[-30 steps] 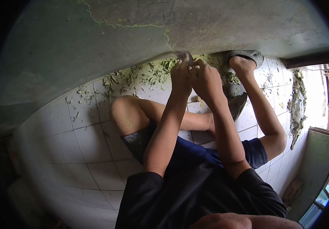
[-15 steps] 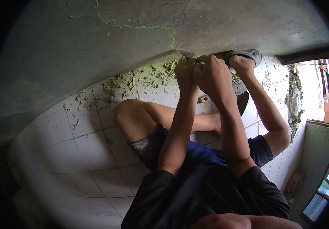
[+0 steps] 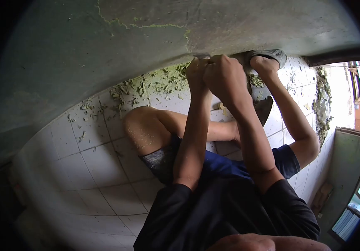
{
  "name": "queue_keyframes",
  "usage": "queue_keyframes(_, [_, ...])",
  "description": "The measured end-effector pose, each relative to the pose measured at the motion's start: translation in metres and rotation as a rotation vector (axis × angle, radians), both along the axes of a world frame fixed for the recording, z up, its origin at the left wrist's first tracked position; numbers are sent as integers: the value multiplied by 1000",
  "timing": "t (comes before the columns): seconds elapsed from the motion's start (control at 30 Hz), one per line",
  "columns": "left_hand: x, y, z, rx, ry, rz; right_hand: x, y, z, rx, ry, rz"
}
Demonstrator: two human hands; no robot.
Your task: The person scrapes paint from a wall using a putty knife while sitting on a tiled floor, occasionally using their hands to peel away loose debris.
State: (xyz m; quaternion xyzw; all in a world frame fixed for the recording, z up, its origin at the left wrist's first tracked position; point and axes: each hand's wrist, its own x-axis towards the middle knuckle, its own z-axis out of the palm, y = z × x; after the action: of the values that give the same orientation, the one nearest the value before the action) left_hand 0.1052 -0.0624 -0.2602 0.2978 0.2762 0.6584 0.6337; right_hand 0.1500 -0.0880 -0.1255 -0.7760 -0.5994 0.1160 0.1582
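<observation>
Both my hands are closed together, side by side, on a scraper whose grey metal blade [image 3: 201, 55] presses against the base of the green wall [image 3: 104, 54]. My left hand [image 3: 197, 74] grips nearest the blade. My right hand [image 3: 227, 77] is wrapped beside it, fingers curled; the handle is hidden inside the fists. Above the blade, a jagged pale-green edge [image 3: 159, 26] of paint separates smooth green paint from a bare, brownish grey patch [image 3: 238, 25].
Green paint flakes [image 3: 155, 83] litter the white tile floor [image 3: 100, 167] along the wall. A small tan round object [image 3: 222, 108] lies between my legs. My one foot wears a grey clog [image 3: 272, 56] against the wall. More debris [image 3: 323, 104] lines the doorway at right.
Both hands have shifted slightly left and up toward the wall with the scraper. Less of its blade shows now.
</observation>
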Motion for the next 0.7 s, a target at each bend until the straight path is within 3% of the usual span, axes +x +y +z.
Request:
queue_keyframes(0.03, [0, 3, -9, -132, -195, -84, 2, 4, -6, -69, -38, 28])
queue_keyframes(0.07, [7, 8, -35, 211, 502, 205, 4, 0, -9, -1, -10, 66])
queue_keyframes(0.17, [-5, 6, -4, 375, 578, 179, -7, -16, 7, 76, 47, -33])
queue_keyframes(0.3, [3, 7, -37, 46, 35, 64, -2, -5, -17, 33, 6, 49])
queue_keyframes(0.33, [-8, 4, -4, 97, 174, 45, -6, -12, -5, 55, 54, 4])
queue_keyframes(0.4, [-13, 7, 12, 64, 169, 13, -10, -12, 7, 64, 72, -11])
queue_keyframes(0.53, [-11, -1, 7, 0, 167, -38, -3, -19, 5, 105, 80, -1])
queue_keyframes(0.7, [-7, 8, -27, 140, 70, -106, -6, -13, -11, 117, 51, 10])
